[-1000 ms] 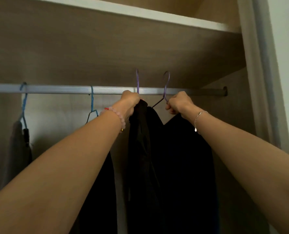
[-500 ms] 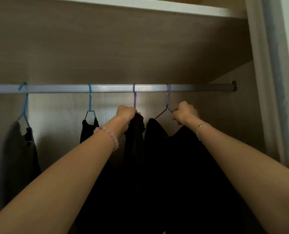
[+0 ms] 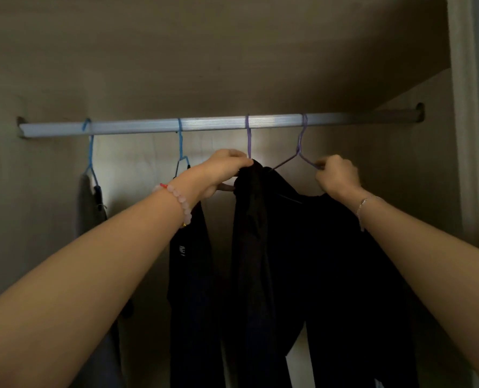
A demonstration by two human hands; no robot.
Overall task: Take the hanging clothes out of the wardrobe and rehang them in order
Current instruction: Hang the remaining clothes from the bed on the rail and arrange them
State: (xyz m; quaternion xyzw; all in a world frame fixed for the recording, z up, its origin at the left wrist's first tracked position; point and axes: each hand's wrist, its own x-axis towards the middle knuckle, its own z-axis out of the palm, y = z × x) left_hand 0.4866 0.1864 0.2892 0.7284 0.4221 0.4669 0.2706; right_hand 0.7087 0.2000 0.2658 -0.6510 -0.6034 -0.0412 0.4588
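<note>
**Dim, brownish light with one pale glow**

Low, brownish light is filling the scene. A pale patch is glowing on the back panel just under the rail, whose middle is catching a sheen while its ends are sinking into shadow. The right purple hanger is standing out against that glow. The black clothes are losing all detail. The wide lens is tilting the rail and the frame at the right edge.

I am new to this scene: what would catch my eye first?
Just under the metal rail, the left hand grips the black garment at the neck of the middle purple hanger. Beside it, on the right, the right hand pinches the shoulder wire of the right purple hanger.
</note>
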